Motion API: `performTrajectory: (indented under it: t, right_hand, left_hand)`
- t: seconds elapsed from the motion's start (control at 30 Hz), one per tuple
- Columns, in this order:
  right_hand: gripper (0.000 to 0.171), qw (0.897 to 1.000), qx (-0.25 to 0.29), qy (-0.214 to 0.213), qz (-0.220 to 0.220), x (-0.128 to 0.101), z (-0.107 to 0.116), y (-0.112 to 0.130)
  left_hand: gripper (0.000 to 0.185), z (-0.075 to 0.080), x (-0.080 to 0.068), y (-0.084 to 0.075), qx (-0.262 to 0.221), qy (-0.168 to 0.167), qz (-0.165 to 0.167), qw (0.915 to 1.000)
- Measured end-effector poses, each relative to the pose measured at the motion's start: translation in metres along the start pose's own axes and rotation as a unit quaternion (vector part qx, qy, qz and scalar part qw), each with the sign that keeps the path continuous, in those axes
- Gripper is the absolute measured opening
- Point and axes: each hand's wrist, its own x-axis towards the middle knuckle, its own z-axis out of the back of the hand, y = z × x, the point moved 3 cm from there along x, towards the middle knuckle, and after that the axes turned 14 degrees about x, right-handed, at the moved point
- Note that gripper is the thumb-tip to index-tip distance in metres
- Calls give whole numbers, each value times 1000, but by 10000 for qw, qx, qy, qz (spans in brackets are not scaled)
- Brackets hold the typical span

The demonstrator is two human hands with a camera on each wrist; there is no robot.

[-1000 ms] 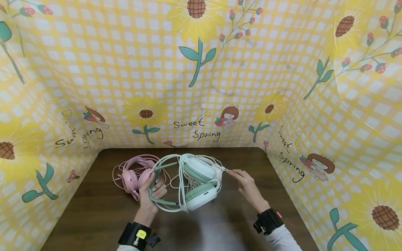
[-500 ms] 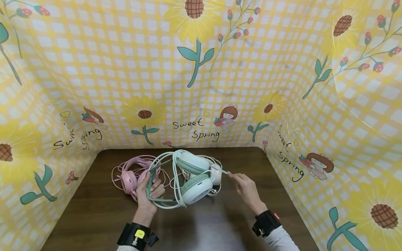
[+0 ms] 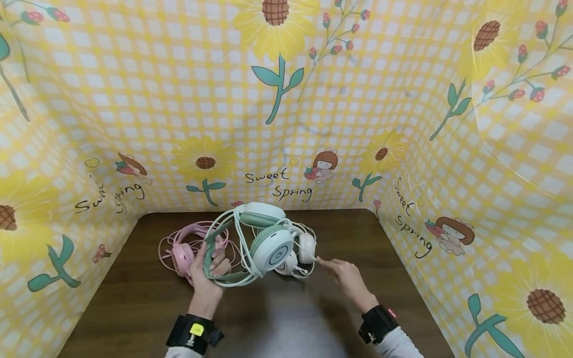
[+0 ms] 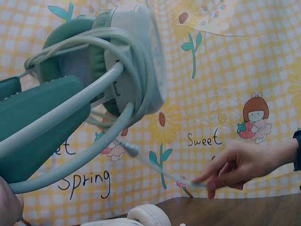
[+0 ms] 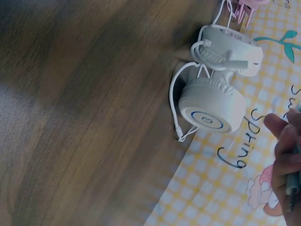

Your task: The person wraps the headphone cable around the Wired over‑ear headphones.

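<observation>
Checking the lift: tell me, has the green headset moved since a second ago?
Yes. The green headset, held by the left hand, has risen toward the back wall; the pink headset lies unmoved.

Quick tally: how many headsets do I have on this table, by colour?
Green headphones, held up by the left hand: 1
Pink headphones: 1
White headphones: 1
Total: 3

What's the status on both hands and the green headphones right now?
Left hand grips mint-green over-ear headphones by the band. Right hand pinches their green cable. White headphones and pink headphones close by.
</observation>
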Motion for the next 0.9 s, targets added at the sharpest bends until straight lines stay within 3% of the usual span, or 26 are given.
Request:
performTrajectory:
  t: [0.17, 0.27, 0.33, 0.47, 0.57, 0.67, 0.77, 0.9]
  right_hand:
    - [78, 9904, -326, 1269, -431, -1, -14, 9]
    - [87, 9829, -123, 1762, -511, -2, -20, 16]
    - [82, 9822, 91, 1842, -358, 0, -22, 21]
    - [55, 9828, 534, 1758, 181, 6, -22, 36]
    - [35, 9822, 674, 1669, 537, 9, -20, 46]
    - [26, 9821, 644, 1638, 673, 12, -19, 55]
    - [22, 9813, 550, 1703, 709, 15, -19, 66]
    - [24, 9768, 390, 1893, 925, 21, -18, 87]
  left_hand:
    - [50, -1, 3, 2, -93, -105, -37, 9999]
    - [48, -3, 5, 2, -117, -309, -47, 9994]
    - [44, -4, 6, 0, -106, -570, -85, 9983]
    - [44, -6, 8, -5, -105, -1266, -165, 9918]
    - [47, -6, 7, -9, -154, -1674, -255, 9854]
    - [47, -4, 6, -12, -154, -2073, -329, 9776]
    - [45, -1, 5, -13, -109, -2521, -350, 9670]
    - [40, 4, 5, -13, 14, -3252, -470, 9445]
